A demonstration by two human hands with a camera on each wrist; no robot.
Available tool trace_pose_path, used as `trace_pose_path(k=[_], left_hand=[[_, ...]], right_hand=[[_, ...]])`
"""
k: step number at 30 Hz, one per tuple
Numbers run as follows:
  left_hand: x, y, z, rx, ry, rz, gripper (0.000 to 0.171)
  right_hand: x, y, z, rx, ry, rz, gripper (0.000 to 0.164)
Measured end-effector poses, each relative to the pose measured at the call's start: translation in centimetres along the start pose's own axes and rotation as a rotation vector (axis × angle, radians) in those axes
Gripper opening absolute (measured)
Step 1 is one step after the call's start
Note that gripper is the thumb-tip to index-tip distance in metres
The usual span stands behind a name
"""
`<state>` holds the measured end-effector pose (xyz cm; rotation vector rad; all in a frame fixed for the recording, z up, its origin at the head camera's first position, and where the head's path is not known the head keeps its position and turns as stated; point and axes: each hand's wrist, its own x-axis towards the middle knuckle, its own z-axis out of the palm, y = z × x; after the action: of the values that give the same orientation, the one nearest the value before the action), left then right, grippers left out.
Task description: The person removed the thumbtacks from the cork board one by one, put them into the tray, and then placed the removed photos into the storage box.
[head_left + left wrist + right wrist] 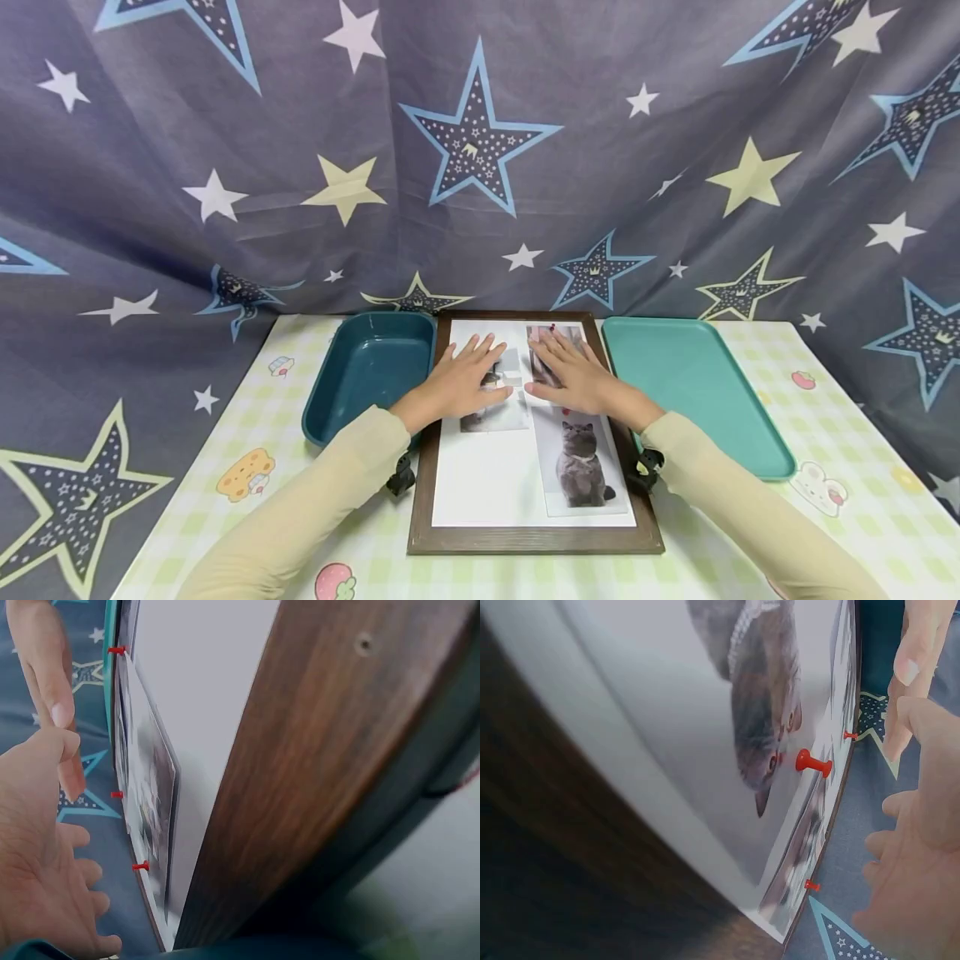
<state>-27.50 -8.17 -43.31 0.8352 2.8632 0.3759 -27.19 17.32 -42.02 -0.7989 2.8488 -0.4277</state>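
Note:
A white pin board in a brown wooden frame (pixel 536 540) lies on the table, with photos on it. Over its left photo (pixel 517 364) is my left hand (pixel 465 385), fingers straight and spread. My right hand (pixel 576 382), likewise spread, overlaps the upper right photo (pixel 534 332). Both wrist views show the palms raised off the board, holding nothing, with the thumbs close together. Below the right hand lies a photo of a grey cat (pixel 581 467). Red push pins stick up from the photos, one at the top of the cat photo (pixel 814 763).
A dark teal bin (pixel 375 360) stands left of the board, and a flat turquoise tray (pixel 690 383) lies at its right. The checked tablecloth (pixel 247 533) covers the table. Behind hangs a grey curtain (pixel 577 192) with stars.

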Motion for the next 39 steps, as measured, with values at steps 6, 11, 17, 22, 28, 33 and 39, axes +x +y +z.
trace_pose_path(k=[6,11,17,22,28,33,39], left_hand=[[-0.4,-0.1,-0.1,0.011,-0.03,0.006,0.084],[-0.8,-0.3,-0.3,0.022,-0.044,0.002,0.083],[-0.9,-0.4,-0.4,0.019,-0.058,0.012,0.082],[-0.9,-0.3,-0.6,0.013,-0.078,0.022,0.082],[-0.7,-0.2,-1.7,0.042,-0.089,0.01,0.08],[-0.2,-0.2,-2.7,0.112,-0.097,-0.011,0.079],[0.7,-0.1,-3.7,0.193,-0.09,-0.011,0.078]], right_hand=[[-0.5,-0.3,-0.1,0.002,-0.003,-0.006,0.082],[-0.6,-0.3,0.0,0.0,-0.01,-0.006,0.081],[-0.7,-0.1,0.1,0.011,-0.029,0.0,0.082],[-0.5,0.0,0.0,0.031,-0.016,-0.009,0.081],[0.1,0.0,-0.6,0.136,0.026,-0.043,0.079],[0.5,-0.8,-1.4,0.278,0.022,-0.071,0.075],[1.1,-1.7,-1.9,0.322,0.038,-0.104,0.073]])
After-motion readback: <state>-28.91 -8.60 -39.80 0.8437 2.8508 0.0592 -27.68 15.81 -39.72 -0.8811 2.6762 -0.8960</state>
